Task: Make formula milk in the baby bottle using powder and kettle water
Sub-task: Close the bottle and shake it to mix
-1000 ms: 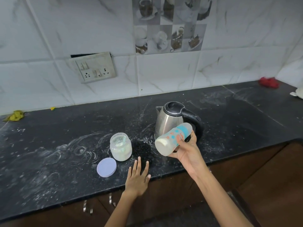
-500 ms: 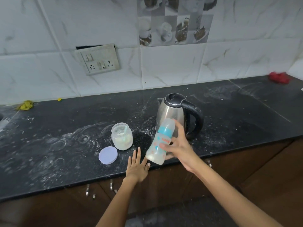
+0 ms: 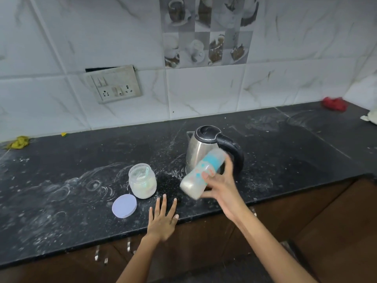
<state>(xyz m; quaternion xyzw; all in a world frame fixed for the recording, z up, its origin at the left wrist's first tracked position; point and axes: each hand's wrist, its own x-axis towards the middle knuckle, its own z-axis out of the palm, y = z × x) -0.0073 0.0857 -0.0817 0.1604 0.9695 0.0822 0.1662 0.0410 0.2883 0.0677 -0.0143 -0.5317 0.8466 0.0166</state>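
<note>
My right hand (image 3: 221, 185) grips the baby bottle (image 3: 199, 176), a clear bottle with blue and orange print. It is tilted steeply in the air, with its milky white end low at the left, and looks motion-blurred. Just behind it stands the steel kettle (image 3: 199, 149) with a black lid and handle. An open jar of powder (image 3: 142, 181) with a scoop inside sits to the left. Its round lilac lid (image 3: 124, 205) lies flat in front of the jar. My left hand (image 3: 163, 218) rests flat on the counter, fingers spread, holding nothing.
The black counter (image 3: 61, 180) is dusted with white powder and ring marks. A yellow cloth (image 3: 19, 142) lies at the far left, a red cloth (image 3: 334, 104) at the far right. A switch socket (image 3: 114, 84) is on the tiled wall. Brown cabinets run below the counter edge.
The bottle in my right hand has swung from lying sideways to steeply tilted, changing angle between frames. My left hand stays flat on the counter. The view has shifted slightly.
</note>
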